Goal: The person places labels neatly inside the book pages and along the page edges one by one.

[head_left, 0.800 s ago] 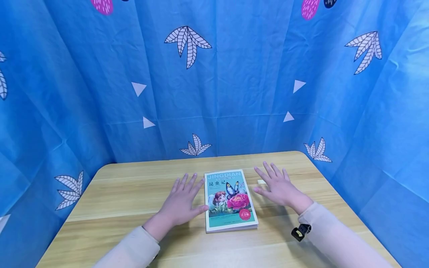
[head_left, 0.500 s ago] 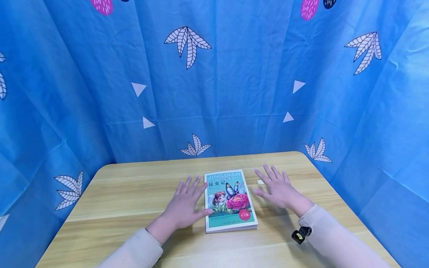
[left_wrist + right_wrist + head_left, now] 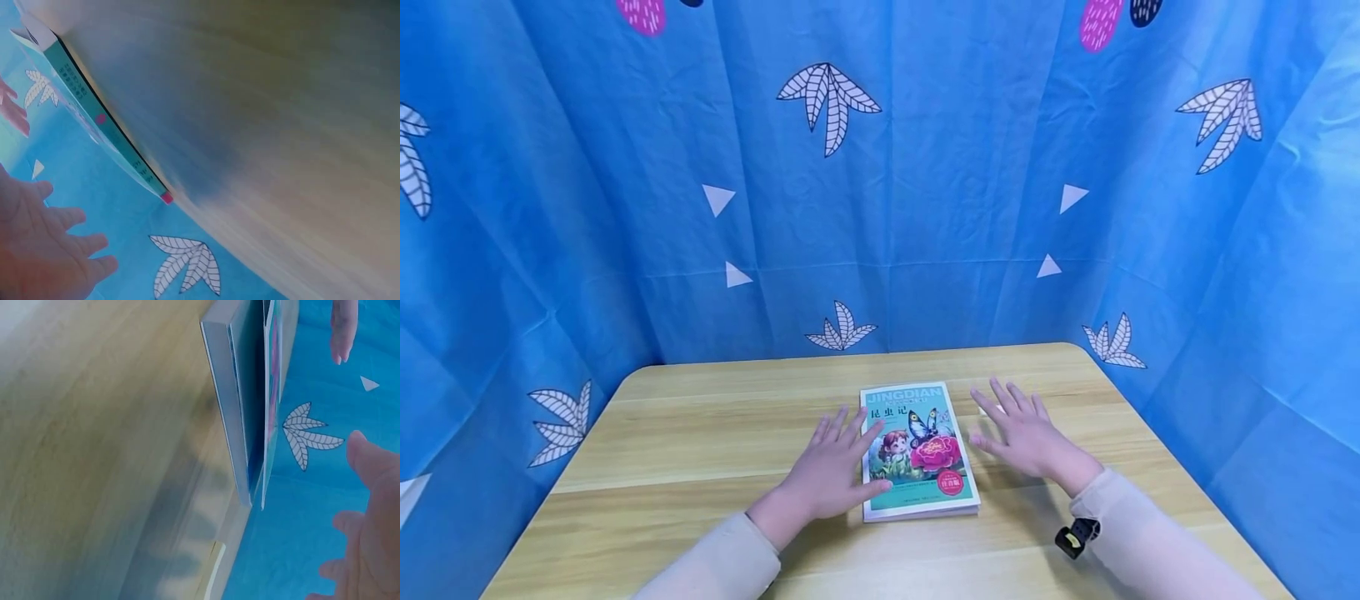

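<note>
A paperback book with a teal cover, a butterfly and a pink flower lies flat on the wooden table. Its spine shows in the left wrist view, and its front cover stands slightly lifted from the pages in the right wrist view. My left hand hovers with spread fingers over the book's left edge, thumb and index finger overlapping the cover in the head view. To the right of the book, my right hand is held above the table, fingers spread, holding nothing.
A small pale strip lies on the table beyond the book, mostly hidden under the right hand in the head view. A blue curtain with leaf prints surrounds the table's back and sides. A black band hangs at the right wrist.
My left hand has moved right, its thumb and index finger now over the book's cover. My right hand has shifted slightly toward me. The head view has tilted a little.
</note>
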